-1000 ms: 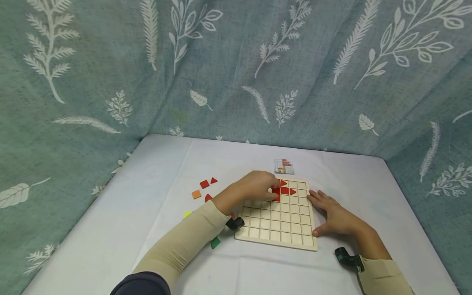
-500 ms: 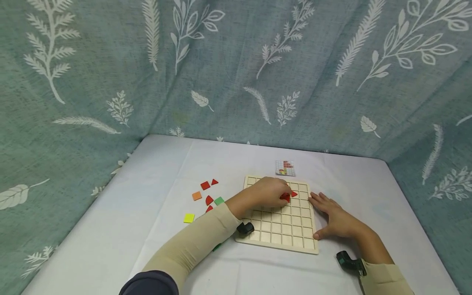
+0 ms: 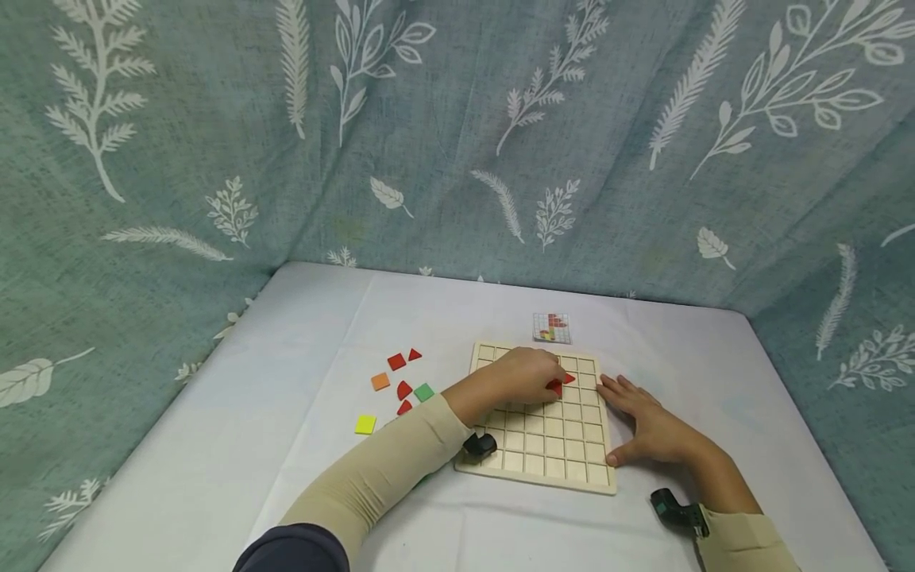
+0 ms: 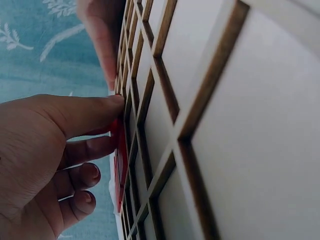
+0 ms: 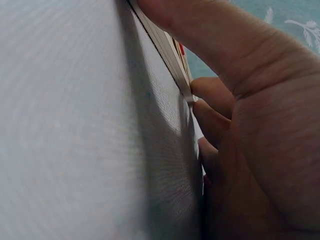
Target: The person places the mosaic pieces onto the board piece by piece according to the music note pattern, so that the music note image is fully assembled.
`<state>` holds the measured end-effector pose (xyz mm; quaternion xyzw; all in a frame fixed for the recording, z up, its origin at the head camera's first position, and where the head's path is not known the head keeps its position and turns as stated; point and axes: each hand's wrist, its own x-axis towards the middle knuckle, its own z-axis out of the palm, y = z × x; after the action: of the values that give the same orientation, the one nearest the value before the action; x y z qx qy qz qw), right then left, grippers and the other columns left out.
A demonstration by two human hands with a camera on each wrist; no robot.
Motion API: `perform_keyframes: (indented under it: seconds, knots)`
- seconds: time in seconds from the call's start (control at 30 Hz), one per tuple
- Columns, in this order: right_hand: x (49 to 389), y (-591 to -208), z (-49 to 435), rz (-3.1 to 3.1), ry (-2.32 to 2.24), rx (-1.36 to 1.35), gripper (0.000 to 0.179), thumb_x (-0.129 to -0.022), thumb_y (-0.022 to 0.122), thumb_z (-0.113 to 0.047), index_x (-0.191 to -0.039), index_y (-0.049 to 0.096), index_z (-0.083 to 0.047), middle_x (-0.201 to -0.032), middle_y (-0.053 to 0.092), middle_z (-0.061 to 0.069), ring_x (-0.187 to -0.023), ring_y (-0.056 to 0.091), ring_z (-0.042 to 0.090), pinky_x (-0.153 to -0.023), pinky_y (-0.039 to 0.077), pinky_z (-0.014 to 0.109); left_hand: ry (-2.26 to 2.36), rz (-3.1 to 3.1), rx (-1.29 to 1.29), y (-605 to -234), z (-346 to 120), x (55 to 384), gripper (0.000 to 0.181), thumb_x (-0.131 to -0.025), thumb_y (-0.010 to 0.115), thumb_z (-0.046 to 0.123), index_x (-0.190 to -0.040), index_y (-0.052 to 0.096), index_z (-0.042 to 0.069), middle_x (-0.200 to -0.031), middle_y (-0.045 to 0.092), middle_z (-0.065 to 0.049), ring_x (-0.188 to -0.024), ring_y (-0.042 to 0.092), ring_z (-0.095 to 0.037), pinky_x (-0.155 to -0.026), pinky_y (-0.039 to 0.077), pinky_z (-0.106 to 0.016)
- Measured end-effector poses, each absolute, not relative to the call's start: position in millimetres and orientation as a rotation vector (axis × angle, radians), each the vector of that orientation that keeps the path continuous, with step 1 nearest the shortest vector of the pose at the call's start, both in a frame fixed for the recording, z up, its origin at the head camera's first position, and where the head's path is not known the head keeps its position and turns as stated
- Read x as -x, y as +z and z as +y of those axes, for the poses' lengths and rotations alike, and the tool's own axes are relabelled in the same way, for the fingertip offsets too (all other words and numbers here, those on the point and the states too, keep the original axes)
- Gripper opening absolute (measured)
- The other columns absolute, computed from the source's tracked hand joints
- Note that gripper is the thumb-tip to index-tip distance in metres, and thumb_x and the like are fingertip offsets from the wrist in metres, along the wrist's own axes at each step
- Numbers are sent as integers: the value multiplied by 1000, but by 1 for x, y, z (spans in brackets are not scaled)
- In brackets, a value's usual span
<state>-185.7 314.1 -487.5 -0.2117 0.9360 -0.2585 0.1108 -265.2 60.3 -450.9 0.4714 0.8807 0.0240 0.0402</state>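
Observation:
A pale wooden board (image 3: 536, 465) with a grid of square cells lies on the table. Over its upper part, my left hand (image 3: 525, 375) pinches a red square tile (image 3: 556, 388) between thumb and index finger, close against the grid. In the left wrist view the thumb tip presses at the red tile (image 4: 118, 132), while the other fingers are loosely curled. Just beyond the fingertips a red triangle tile (image 3: 569, 378) sits in the board; the hand hides the neighbouring cells. My right hand (image 3: 646, 421) is spread at the board's right edge, thumb and fingers touching it.
A small pattern card (image 3: 552, 327) lies behind the board. Left of it are loose tiles: a red square (image 3: 396, 361), an orange square (image 3: 380, 382), a yellow square (image 3: 365, 424), a green tile (image 3: 424, 392) and several red ones. A patterned curtain (image 3: 443, 143) hangs behind the table.
My left hand has moved right and slightly nearer across the board with the red square tile, covering red tiles that showed before. The right hand stays at the board's edge.

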Motion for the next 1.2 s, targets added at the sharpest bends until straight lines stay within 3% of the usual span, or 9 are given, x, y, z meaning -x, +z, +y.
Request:
perform_keyframes:
  seconds: [0.23, 0.67, 1.2]
  knots:
    - [185, -488, 314, 2761, -757, 643, 125, -52, 84, -64, -151, 34, -6, -159, 21, 12, -145, 7, 41, -110, 7, 61, 59, 2688, -1443, -449, 61, 263, 15, -90, 69, 36, -96, 71, 22, -82, 54, 10, -69, 50, -6, -57, 40, -24]
    - [185, -488, 313, 2761, -745, 628, 126, -51, 85, -63, -151, 33, -5, -159, 21, 13, -145, 7, 40, -110, 6, 60, 5, 2648, -1483, -453, 63, 266, 16, -92, 66, 38, -104, 75, 31, -98, 59, 10, -82, 55, -4, -70, 48, -26]
    - [185, -488, 314, 2749, -768, 638, 125, -52, 86, -62, -152, 32, -7, -159, 20, 12, -145, 6, 39, -109, 6, 61, 20, 2630, -1494, -449, 58, 262, 13, -92, 68, 32, -103, 73, 28, -99, 59, 8, -82, 53, -5, -67, 46, -25]
